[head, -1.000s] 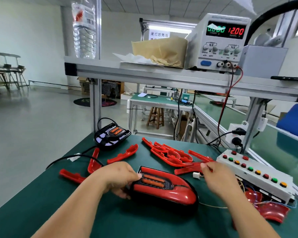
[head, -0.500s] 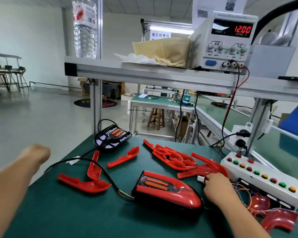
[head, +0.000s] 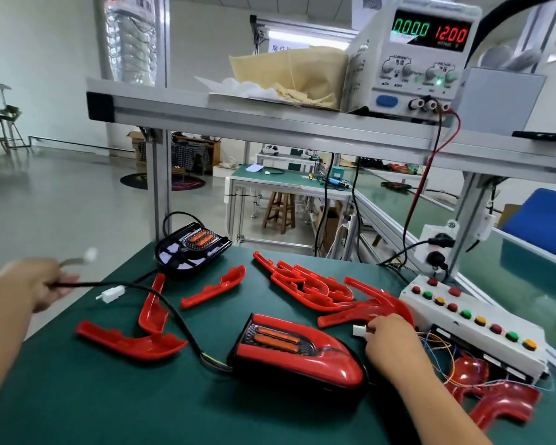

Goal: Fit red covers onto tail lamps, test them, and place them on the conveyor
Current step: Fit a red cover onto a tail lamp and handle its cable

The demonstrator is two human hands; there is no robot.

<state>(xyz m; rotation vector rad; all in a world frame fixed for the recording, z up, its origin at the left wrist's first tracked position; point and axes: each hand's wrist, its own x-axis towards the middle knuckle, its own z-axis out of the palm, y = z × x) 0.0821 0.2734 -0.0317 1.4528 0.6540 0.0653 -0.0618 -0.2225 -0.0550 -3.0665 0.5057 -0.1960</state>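
Red-covered black tail lamp (head: 297, 354) lay near on the green surface (head: 77, 396), so testing seemed in hand. Right hand (head: 389, 335) had a small white connector (head: 359, 330) pinched in its grip; left hand (head: 36, 284) gripped the lamp's black cable (head: 77, 284). Next, likely, the plugs must meet. Loose red plastic covers (head: 302, 284) lay between; farther off sat a white button box (head: 472, 319) and an uncovered black lamp (head: 193, 248)

The left forearm (head: 4, 332) and the right forearm (head: 437, 403) are both bare as far as the frame edges show them. The left hand (head: 36, 284) and the right hand (head: 389, 337) are bare too. The left hand's fingers (head: 68, 279) are blurred.
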